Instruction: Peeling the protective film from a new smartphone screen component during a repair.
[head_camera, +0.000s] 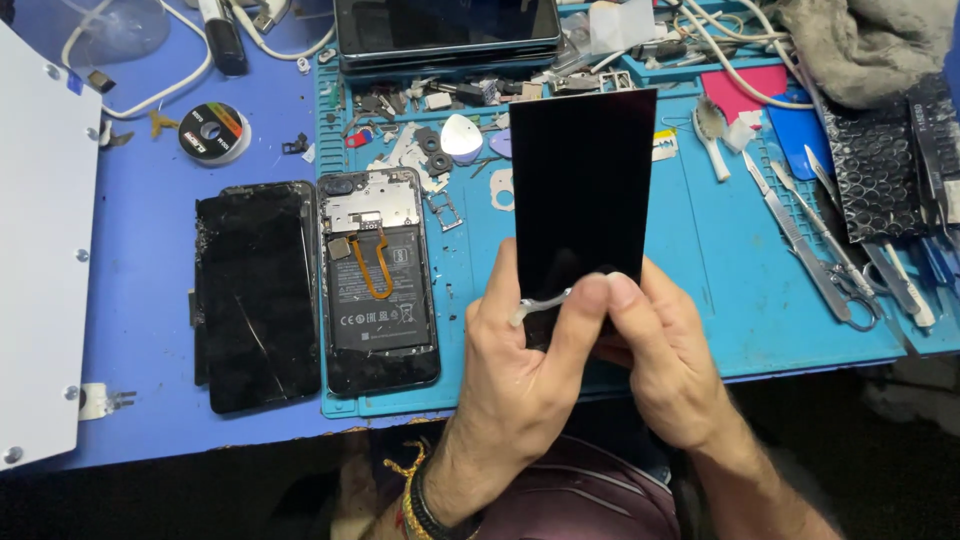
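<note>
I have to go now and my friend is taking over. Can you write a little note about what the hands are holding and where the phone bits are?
Left hand: grips the lower edge of the flat black rectangular screen panel, thumb on a thin pale tab.
Right hand: pinches the same lower edge from the other side.
The panel is held upright above the blue work mat.
Done: the opened phone body with its black battery and orange flex cable lies on the mat; the cracked black screen lies beside it, to its left.
Left: the new panel is not yet on the phone.
</note>
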